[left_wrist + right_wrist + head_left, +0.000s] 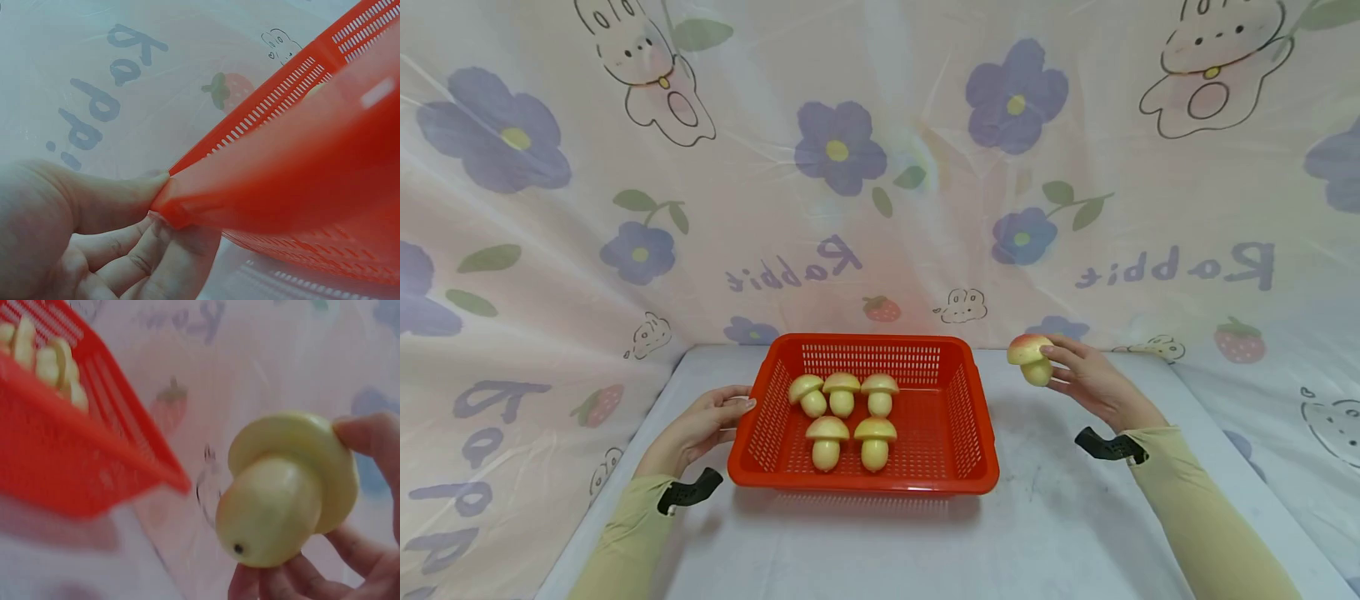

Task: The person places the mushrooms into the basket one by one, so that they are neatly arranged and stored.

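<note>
A red plastic basket (973, 433) with slotted walls stands on the table, several yellow toy mushrooms (829, 442) lying inside toward its left half. My left hand (703, 425) pinches the basket's left rim between thumb and fingers; the left wrist view shows the thumb on top of the rim (187, 200) and the fingers beneath. To the right of the basket, my right hand (1093, 379) holds one more toy mushroom (1028, 358) in the air, its cap reddish on top. In the right wrist view this mushroom (275, 506) has a small dark spot at its stem end.
A white-covered table (1045, 533) carries the basket. Behind and at the sides hangs a pale curtain (910, 242) printed with flowers, rabbits and strawberries. Black wrist mounts (1108, 446) sit on both forearms.
</note>
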A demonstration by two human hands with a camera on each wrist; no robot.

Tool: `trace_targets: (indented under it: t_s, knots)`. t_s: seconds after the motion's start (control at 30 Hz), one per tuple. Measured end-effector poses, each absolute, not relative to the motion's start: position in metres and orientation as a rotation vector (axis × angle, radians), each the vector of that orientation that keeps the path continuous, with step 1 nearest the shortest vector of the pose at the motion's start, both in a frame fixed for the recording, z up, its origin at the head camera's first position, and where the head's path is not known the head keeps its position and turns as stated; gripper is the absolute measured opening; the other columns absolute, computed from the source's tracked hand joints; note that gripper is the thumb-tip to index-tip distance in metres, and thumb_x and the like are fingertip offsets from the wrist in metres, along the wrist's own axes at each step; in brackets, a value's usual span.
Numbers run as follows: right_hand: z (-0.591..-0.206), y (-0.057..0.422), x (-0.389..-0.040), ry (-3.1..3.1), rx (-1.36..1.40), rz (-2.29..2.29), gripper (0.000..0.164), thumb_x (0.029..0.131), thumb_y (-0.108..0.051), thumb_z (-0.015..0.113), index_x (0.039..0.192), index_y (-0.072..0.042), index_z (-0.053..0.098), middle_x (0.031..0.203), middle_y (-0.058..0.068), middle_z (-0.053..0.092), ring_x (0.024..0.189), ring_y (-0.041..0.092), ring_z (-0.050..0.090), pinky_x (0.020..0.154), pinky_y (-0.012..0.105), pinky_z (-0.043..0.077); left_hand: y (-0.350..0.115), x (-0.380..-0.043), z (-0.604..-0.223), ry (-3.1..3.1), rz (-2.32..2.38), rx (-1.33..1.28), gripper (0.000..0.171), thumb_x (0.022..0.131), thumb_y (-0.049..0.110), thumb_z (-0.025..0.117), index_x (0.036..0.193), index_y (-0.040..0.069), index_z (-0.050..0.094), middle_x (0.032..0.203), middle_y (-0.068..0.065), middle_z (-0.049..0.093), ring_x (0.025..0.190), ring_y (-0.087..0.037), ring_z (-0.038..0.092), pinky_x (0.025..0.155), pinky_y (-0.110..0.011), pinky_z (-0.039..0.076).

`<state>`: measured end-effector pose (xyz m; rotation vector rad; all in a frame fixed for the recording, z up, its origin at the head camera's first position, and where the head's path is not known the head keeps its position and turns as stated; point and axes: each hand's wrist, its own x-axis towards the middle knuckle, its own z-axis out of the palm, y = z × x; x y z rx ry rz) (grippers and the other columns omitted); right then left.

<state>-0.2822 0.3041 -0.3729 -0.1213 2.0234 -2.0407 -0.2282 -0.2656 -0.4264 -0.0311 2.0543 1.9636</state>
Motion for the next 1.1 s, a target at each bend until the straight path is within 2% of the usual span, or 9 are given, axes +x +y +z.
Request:
trace_targets:
  t_s: [0.3,0.53,0.73,0.97,1.1]
  knots:
    - [-0.345,0.263,-0.261,1.968,-0.216,-2.041,0.060,0.097,-0.029,0.058,0.144,-0.003,0.029,0.128,0.008,0.041,0.108,0.024,0.055,0.088,0.033,0.049,-0.266,-0.227,-0.427,2.054,1.967,-0.032,0.057,0.095,0.020,0.061,0.139,-0.005,0.034,0.110,-0.010,0.063,0.093,-0.022,0.065,0.079,-0.037,0.055]
    - [-0.337,0.240,-0.252,1.938,-0.313,-2.003,0.064,0.099,-0.027,0.054,0.147,0.001,0.023,0.126,0.006,0.047,0.111,0.024,0.055,0.091,0.039,0.048,-0.266,-0.228,-0.427,2.047,1.975,-0.034,0.057,0.096,0.020,0.060,0.139,-0.005,0.034,0.110,-0.010,0.063,0.094,-0.022,0.065,0.080,-0.037,0.055]
    - [-0.337,0.223,-0.252,1.929,-0.345,-1.923,0.061,0.098,-0.027,0.056,0.145,0.000,0.027,0.124,0.009,0.051,0.113,0.029,0.054,0.095,0.047,0.045,-0.267,-0.228,-0.429,2.043,1.976,-0.042,0.059,0.095,0.021,0.061,0.140,-0.005,0.033,0.109,-0.010,0.063,0.093,-0.022,0.066,0.080,-0.037,0.055]
    - [-0.343,0.206,-0.256,1.860,-0.375,-1.866,0.061,0.098,-0.023,0.056,0.145,0.004,0.027,0.126,0.014,0.050,0.109,0.030,0.056,0.093,0.046,0.047,-0.266,-0.227,-0.427,2.054,1.970,-0.065,0.057,0.096,0.021,0.060,0.140,-0.004,0.033,0.110,-0.011,0.063,0.094,-0.022,0.065,0.080,-0.037,0.055]
    - [-0.349,0.197,-0.259,1.845,-0.368,-1.842,0.058,0.098,-0.022,0.057,0.141,0.007,0.031,0.120,0.014,0.052,0.103,0.029,0.059,0.091,0.044,0.049,-0.265,-0.227,-0.425,2.050,1.971,-0.053,0.056,0.096,0.020,0.060,0.139,-0.005,0.034,0.109,-0.011,0.063,0.093,-0.022,0.066,0.079,-0.036,0.055]
